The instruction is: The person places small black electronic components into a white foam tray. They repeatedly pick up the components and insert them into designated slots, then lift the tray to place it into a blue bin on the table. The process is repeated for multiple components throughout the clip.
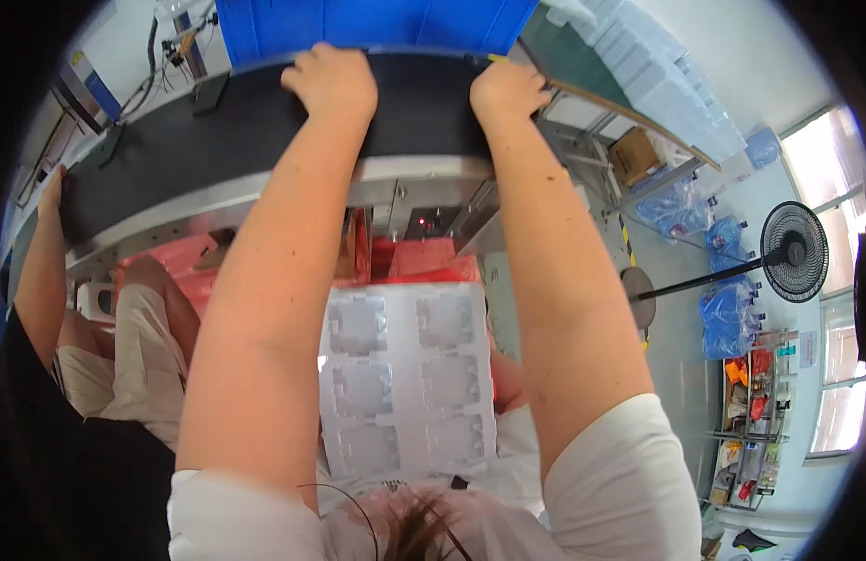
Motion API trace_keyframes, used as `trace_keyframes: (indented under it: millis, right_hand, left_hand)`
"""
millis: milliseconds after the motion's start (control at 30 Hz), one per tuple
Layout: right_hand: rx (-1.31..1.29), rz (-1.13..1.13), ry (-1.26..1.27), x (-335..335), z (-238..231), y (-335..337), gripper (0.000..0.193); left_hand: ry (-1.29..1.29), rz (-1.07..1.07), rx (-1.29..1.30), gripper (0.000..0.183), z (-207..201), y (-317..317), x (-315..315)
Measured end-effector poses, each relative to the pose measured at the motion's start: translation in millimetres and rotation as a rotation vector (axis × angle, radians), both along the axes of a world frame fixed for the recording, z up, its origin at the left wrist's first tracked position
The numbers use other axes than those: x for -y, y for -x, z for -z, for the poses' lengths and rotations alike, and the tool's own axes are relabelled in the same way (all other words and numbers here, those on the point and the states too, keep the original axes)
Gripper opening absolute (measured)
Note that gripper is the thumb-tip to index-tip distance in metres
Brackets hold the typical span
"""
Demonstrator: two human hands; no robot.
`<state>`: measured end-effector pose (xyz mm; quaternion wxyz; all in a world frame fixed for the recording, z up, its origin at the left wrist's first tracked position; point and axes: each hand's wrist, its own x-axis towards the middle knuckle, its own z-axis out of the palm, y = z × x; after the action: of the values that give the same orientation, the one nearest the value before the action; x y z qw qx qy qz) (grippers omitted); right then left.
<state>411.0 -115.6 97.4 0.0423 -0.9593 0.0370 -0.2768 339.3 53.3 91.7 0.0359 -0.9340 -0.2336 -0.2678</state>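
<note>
Both my arms stretch forward over a black conveyor belt [423, 107]. My left hand [335, 84] is at the belt's far side, close to a blue plastic bin [377, 23], its fingers curled; what they hold, if anything, is hidden. My right hand [509, 89] is closed near the right end of the belt, beside a small dark thing with a yellow part [487, 60]. Its fingertips are out of sight. Across my lap lies a white plastic tray [407, 374] with several moulded pockets, in which I see no parts. Neither hand touches it.
Flat black pieces [208, 93] lie on the belt at left. A co-worker's hand [51, 192] rests at its left end. Red plastic bags [423, 260] sit beneath. At right stand a black fan [794, 251], a cardboard box [636, 154], blue water bottles [727, 318] and a loaded shelf [752, 421].
</note>
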Motion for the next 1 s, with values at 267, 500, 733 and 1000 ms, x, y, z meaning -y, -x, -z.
trace_keyframes:
  millis: [267, 500, 733, 1000]
  right_hand:
    - [0.015, -0.713, -1.055, 50.5, -31.0, 127.0, 0.028]
    - [-0.613, -0.799, -0.956, 93.4, 47.3, 231.1, 0.026]
    - [-0.584, -0.733, -0.375, 111.8, 183.8, 239.3, 0.037]
    - [-0.301, -0.567, -0.140, 121.0, 209.7, 348.8, 0.059]
  left_hand:
    - [0.884, 0.639, 0.369, 0.029, -19.0, 92.4, -2.0]
    - [1.170, 0.672, 0.385, 0.023, 34.9, 224.2, 7.8]
    - [1.010, 0.676, -0.082, 0.021, 180.3, 222.1, 8.9]
    - [0.254, 0.544, -0.146, 0.045, 206.8, 275.8, 61.3]
